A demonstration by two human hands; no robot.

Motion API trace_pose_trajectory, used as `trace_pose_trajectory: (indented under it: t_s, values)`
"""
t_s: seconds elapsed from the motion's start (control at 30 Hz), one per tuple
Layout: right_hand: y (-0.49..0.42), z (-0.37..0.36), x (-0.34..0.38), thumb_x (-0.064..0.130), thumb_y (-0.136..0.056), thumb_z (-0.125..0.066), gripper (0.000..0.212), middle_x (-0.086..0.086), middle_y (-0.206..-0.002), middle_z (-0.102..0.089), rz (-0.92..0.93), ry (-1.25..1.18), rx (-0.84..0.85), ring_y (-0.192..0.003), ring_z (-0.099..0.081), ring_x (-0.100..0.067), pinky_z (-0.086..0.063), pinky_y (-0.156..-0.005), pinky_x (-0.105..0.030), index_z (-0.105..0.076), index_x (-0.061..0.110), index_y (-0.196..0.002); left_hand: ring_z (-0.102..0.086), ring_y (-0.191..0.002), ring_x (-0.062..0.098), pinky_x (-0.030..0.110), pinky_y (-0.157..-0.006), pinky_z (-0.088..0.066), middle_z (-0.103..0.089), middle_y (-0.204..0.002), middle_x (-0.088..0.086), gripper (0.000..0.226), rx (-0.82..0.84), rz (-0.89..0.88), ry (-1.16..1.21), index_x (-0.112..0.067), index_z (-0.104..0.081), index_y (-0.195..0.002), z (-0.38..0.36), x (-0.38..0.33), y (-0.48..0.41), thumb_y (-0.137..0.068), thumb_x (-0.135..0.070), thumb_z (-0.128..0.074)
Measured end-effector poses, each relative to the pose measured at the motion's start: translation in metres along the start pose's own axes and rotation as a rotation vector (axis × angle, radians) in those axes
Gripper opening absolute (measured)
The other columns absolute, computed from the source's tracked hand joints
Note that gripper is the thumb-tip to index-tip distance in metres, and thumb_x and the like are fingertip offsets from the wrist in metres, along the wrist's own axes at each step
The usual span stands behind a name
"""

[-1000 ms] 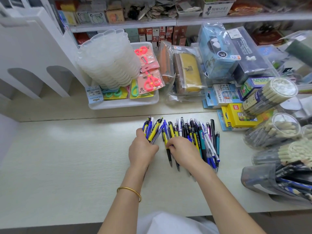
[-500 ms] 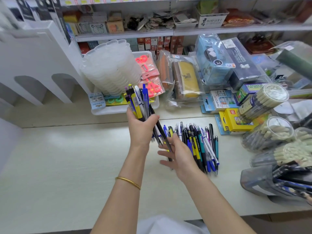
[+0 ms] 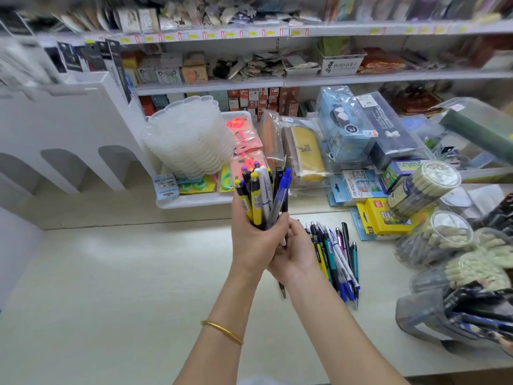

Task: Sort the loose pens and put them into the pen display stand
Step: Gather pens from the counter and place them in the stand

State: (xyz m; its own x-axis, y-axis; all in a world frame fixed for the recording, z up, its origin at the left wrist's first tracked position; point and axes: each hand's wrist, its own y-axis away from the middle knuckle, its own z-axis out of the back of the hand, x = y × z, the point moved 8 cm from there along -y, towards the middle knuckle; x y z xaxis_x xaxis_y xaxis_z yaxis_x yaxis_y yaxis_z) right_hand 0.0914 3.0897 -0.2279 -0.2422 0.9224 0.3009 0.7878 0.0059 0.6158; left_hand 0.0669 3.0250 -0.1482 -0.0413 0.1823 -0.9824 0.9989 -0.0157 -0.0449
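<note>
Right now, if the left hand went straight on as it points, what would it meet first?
The left hand would likely reach the pink carded scissors in the white plastic tray; depth unclear.
</note>
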Motion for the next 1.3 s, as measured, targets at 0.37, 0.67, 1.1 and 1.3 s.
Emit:
trace_pose_trajectory:
  t_s: [0.37, 0.67, 1.1, 1.3]
  values:
    - [0.008, -0.026, 0.009, 0.03, -0.101, -0.035, 0.051, -0.011, -0.094, -0.074, 0.147, -0.112, 0.165, -0.084, -0.072, -0.021, -0.059, -0.068, -0.028, -0.078, 0.007, -0.086, -0.067, -0.1, 0.009, 0.022, -0.085, -0.053, -0.069, -0.109, -0.004, 0.064, 0.021, -0.017, -0.004, -0.014, -0.047, -0.127, -0.01, -0.009, 0.01, -0.074, 0.012, -0.071]
    - [0.001, -0.001, 0.025, 0.011, -0.085, -0.058, 0.023, -0.014, -0.085, -0.071, 0.292, 0.025, -0.047, -0.068, -0.07, -0.025, -0.053, -0.061, -0.028, -0.071, 0.002, -0.101, -0.07, -0.094, 0.019, 0.028, -0.082, -0.056, -0.072, -0.103, 0.011, 0.052, 0.082, 0.189, 0.135, -0.011, -0.057, -0.112, -0.009, 0.003, 0.011, -0.072, 0.021, -0.066]
    - [0.018, -0.011, 0.003, 0.008, -0.088, -0.052, 0.025, -0.019, -0.104, -0.068, 0.167, 0.062, 0.037, -0.088, -0.069, -0.029, -0.058, -0.074, -0.032, -0.068, 0.0, -0.105, -0.071, -0.094, 0.018, 0.03, -0.084, -0.055, -0.075, -0.096, 0.002, 0.04, -0.02, 0.113, 0.094, -0.004, -0.068, -0.104, 0.006, 0.001, 0.032, -0.064, 0.001, -0.067]
    - [0.037, -0.027, -0.049, 0.018, -0.069, -0.053, 0.026, -0.007, -0.075, -0.073, -0.029, 0.043, 0.193, -0.067, -0.071, -0.018, -0.057, -0.059, -0.023, -0.077, 0.01, -0.066, -0.071, -0.088, 0.006, 0.013, -0.075, -0.05, -0.076, -0.092, -0.002, 0.031, -0.111, 0.123, -0.104, 0.0, -0.068, -0.106, 0.042, 0.0, 0.052, -0.076, 0.01, -0.069]
